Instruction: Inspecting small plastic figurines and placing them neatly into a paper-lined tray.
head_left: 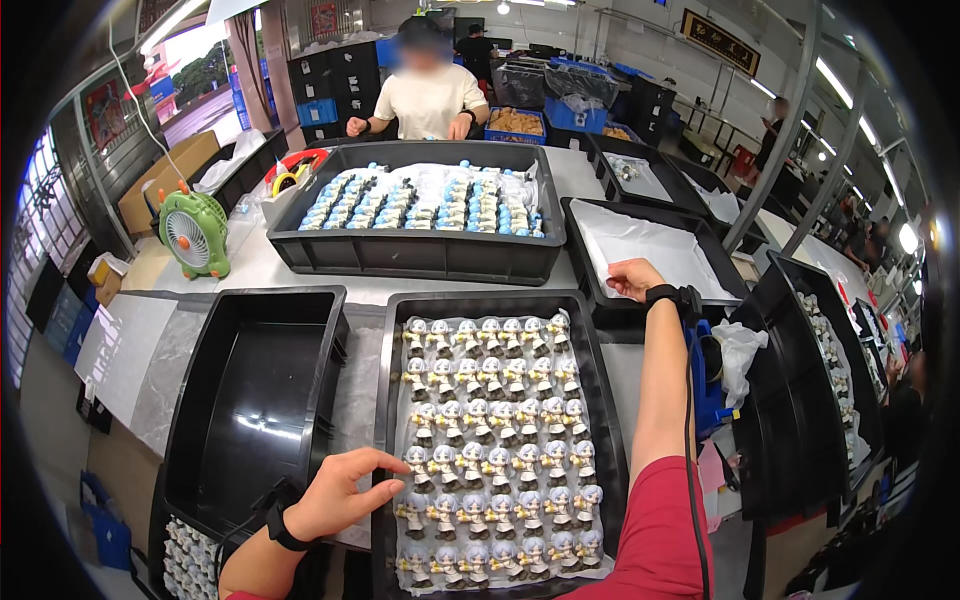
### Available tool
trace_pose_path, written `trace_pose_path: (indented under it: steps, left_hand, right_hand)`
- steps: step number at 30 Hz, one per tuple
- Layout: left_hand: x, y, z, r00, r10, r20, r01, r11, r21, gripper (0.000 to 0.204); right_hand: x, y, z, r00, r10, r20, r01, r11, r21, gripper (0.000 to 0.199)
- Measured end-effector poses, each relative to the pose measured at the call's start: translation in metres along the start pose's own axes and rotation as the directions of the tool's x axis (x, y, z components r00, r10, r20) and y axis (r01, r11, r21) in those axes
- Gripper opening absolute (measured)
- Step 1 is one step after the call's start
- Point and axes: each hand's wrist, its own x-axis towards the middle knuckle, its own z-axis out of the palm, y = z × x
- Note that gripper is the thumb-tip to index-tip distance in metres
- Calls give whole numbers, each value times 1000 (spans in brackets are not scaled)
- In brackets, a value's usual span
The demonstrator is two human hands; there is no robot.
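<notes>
In front of me a black tray [592, 400] holds rows of small figurines [497, 462] with pale hair and white outfits, standing on a white liner. My left hand [345, 492] is at this tray's left rim, thumb and forefinger apart, with nothing between them. Farther right, my right hand [636, 278] reaches over another black tray [597, 305]. Its fingers are pinched together on the near left part of a white sheet [665, 250] in that tray. The fingertips partly hide the edge they grip.
An empty-looking black bin [262, 400] lies to my left. Beyond stands a tray [420, 258] of blue-and-white figurines, with a co-worker [428, 100] behind it. A green fan [194, 235] is at far left. Stacked black trays [790, 400] and a blue object [708, 385] stand at right.
</notes>
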Motion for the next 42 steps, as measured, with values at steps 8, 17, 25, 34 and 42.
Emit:
trace_pose_path:
  steps: [8,17,25,34,42]
  left_hand:
    - [2,0,1,1000,10,12,-11,1000,28,21]
    - [1,-1,0,1000,16,13,-16,999,29,22]
    - [1,-2,1,999,41,17,-41,999,31,23]
    - [1,-4,1,998,56,31,-57,997,51,24]
    - [1,-3,2,999,43,27,-45,998,47,24]
  right_hand:
    - [3,5,-9,999,-31,36,28,997,76,20]
    - [-3,6,-7,994,-95,55,90,992,92,34]
    - [-1,11,-12,990,-137,18,134,981,139,32]
    - [-2,11,-17,979,-196,-45,199,978,60,17]
    - [4,4,-2,971,-143,-189,99,969,-225,34]
